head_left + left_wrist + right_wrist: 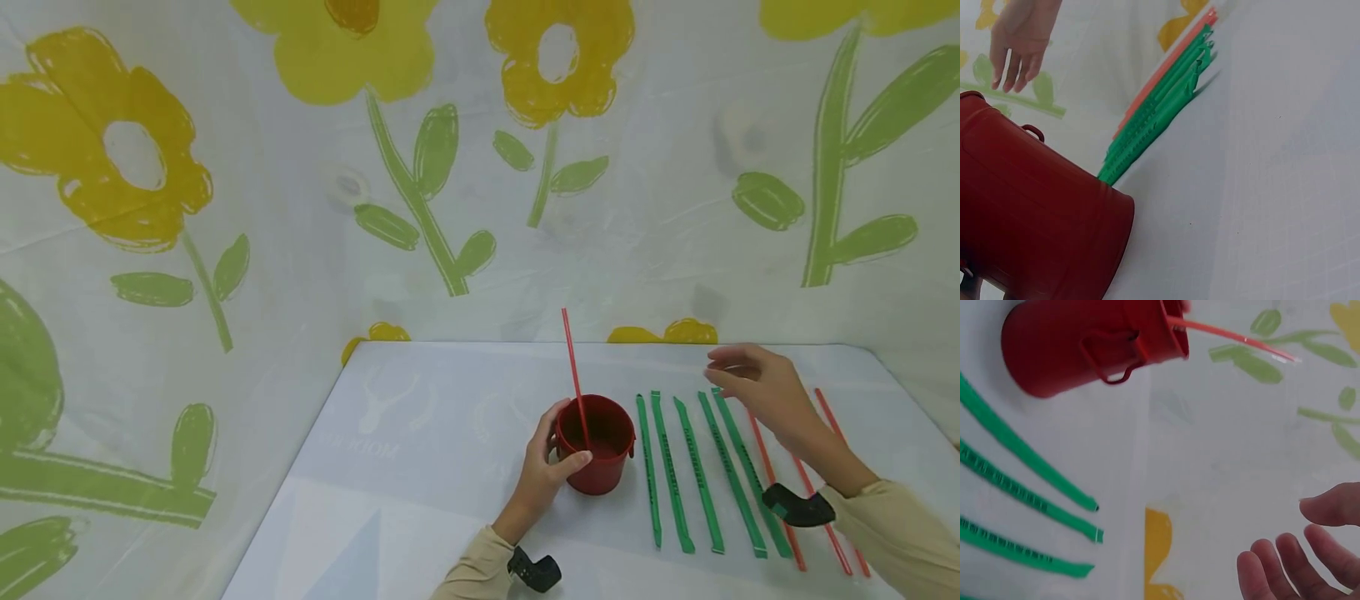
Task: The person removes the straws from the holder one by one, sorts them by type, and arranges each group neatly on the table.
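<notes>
A small dark red metal bucket (604, 467) with side handles stands on the table. My left hand (542, 467) grips it from the left, thumb at the near rim and fingers round the far side. One red straw (573, 358) leans inside it, its upper part sticking out above the rim. Over the far ends of the straws at the right, my right hand (761, 392) is raised with nothing in it, fingers loosely bent and the thumb apart from them. In the right wrist view those fingertips (1288, 547) are bare.
Several green paper-wrapped straws (697, 475) lie side by side, right of the bucket. Farther right are bare red straws (780, 500), partly hidden under my right forearm. A flower-printed curtain (637, 250) hangs behind the white table (420, 467). Each wrist carries a black camera (534, 570).
</notes>
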Motion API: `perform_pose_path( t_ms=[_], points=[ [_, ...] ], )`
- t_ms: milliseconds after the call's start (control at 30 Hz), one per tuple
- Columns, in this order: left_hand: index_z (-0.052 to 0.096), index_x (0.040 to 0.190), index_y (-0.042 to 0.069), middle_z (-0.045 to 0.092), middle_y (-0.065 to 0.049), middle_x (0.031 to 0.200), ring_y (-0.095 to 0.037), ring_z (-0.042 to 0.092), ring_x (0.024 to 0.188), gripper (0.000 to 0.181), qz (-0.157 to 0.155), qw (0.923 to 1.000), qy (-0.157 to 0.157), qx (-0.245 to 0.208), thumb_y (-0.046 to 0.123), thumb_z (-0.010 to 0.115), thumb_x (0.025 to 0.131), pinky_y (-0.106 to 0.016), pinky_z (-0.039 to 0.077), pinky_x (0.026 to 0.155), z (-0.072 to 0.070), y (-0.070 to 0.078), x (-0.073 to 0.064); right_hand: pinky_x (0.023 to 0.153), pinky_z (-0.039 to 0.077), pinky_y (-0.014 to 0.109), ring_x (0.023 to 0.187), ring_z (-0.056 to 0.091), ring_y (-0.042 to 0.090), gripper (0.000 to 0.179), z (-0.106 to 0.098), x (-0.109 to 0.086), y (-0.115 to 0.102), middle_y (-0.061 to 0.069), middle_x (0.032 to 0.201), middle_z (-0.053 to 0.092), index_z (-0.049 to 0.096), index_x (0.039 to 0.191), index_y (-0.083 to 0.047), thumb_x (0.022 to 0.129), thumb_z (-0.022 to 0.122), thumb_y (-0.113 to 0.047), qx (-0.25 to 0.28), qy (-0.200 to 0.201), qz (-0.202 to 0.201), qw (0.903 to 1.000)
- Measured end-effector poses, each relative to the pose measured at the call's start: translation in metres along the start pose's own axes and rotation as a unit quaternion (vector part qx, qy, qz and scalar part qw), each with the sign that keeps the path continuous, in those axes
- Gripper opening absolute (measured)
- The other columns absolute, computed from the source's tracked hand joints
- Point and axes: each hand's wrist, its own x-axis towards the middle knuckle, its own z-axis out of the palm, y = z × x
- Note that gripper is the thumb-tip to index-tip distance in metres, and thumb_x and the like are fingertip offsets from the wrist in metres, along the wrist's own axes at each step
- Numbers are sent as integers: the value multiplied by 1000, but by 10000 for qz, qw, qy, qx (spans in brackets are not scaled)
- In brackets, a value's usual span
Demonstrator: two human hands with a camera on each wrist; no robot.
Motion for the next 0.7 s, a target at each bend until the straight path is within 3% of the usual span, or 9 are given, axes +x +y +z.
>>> perform_pose_path(
  t_ms=[200, 500, 700],
  points=[
    [33, 145, 23, 47, -2, 137, -33, 44, 122, 64, -15, 10000, -18, -38, 22, 59, 86, -49, 45, 92, -1, -8, -1, 67, 52, 17, 78, 61, -1, 36, 20, 7, -18, 15, 105, 62, 56, 116, 1, 93, 60, -25, 261, -24, -14, 9997],
    [32, 143, 4, 46, -17, 136, -43, 41, 121, 64, -132, 9997, -89, -176, 18, 58, 86, -58, 40, 94, 0, 23, -2, 70, 53, 20, 80, 63, 6, 37, 47, 16, -37, 19, 108, 62, 56, 117, 2, 93, 60, -26, 632, -231, -77, 9977],
    [32, 145, 14, 46, -8, 138, -37, 42, 123, 64, -146, 9999, -21, -84, 23, 58, 87, -57, 41, 94, 1, 7, -1, 70, 54, 24, 87, 63, 24, 36, 69, 24, -42, 17, 107, 62, 57, 115, 0, 92, 62, -27, 804, -307, -123, 9962]
  ],
)
